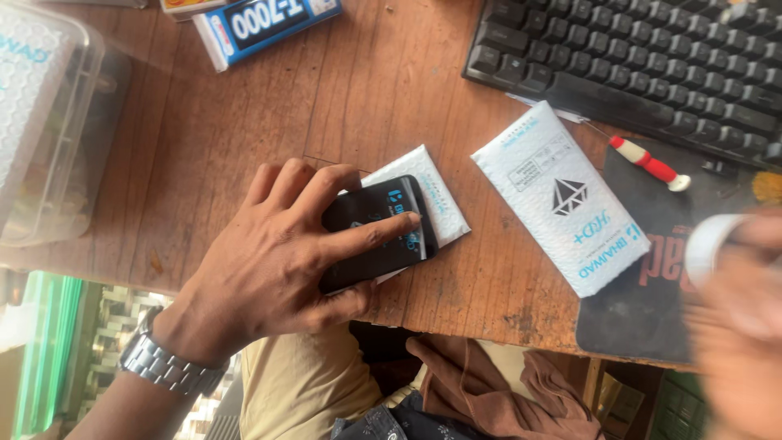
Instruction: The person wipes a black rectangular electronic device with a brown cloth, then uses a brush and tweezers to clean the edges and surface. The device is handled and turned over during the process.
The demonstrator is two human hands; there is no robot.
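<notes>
My left hand lies flat on a black phone, fingers spread over its screen, pressing it onto the wooden desk. The phone rests on a small white padded pouch. A second, larger white padded pouch lies to the right, partly on a black mat. My right hand is blurred at the right edge and holds a white roll of tape. A metal watch is on my left wrist.
A black keyboard fills the top right. A red-and-white handled screwdriver lies below it. A clear plastic box stands at the far left, a blue-and-white box at the top. The desk's front edge runs just below the phone.
</notes>
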